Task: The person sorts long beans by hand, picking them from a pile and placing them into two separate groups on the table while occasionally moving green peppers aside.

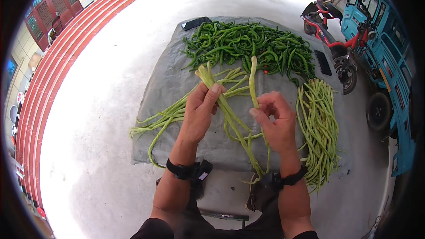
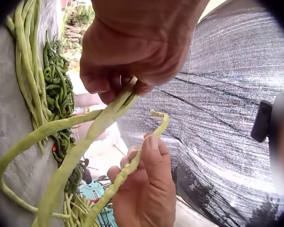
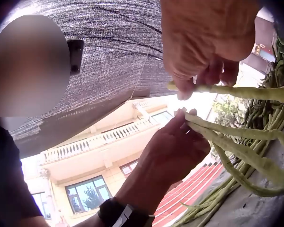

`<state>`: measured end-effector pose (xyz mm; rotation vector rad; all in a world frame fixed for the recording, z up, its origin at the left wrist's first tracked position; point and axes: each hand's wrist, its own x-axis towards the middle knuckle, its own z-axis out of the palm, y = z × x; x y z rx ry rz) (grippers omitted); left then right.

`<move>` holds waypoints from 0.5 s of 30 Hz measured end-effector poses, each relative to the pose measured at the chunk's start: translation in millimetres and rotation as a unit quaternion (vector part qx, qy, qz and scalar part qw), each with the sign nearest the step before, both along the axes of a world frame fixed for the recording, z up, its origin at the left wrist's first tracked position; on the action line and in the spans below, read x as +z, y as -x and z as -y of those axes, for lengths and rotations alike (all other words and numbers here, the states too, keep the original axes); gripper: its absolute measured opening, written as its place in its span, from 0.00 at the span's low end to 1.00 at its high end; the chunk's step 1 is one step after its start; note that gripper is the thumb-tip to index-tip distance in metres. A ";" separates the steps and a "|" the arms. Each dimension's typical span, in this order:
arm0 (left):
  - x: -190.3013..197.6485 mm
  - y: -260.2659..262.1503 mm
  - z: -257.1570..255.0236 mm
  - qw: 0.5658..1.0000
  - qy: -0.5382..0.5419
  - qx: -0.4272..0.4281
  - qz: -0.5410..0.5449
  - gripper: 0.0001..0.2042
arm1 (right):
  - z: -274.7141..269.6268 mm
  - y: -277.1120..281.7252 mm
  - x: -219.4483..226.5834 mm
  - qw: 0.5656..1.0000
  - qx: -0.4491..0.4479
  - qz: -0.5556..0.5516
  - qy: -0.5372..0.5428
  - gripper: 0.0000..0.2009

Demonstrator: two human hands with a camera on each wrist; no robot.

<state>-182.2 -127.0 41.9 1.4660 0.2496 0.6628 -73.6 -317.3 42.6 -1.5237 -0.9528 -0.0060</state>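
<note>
Several long pale-green beans are gripped near their upper ends by the left hand, thumb on top, their lengths trailing down to the right. The right hand pinches a single bean between thumb and fingers, its tip standing up above the hand. In the left wrist view that bean crosses the right hand, with a bent tip. From the right wrist, the left hand shows below the right hand, the two apart. Loose beans lie on the grey cloth beyond the left hand.
Green peppers are heaped at the cloth's far side, with a phone at their left and another at their right. A bean pile lies on the right. Beyond stand a red vehicle and a blue one.
</note>
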 end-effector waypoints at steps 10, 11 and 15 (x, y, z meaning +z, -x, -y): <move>-0.9 1.2 9.4 0.991 0.028 -0.126 0.025 0.15 | -13.3 15.9 -1.1 0.992 0.101 -0.053 0.043 0.08; -2.0 1.2 9.2 0.991 0.036 -0.126 0.029 0.15 | -12.6 14.8 -1.1 0.991 0.108 -0.059 0.051 0.07; -7.0 -0.5 12.3 0.987 0.092 -0.124 0.041 0.15 | -10.9 17.2 6.9 0.986 0.108 -0.108 0.062 0.06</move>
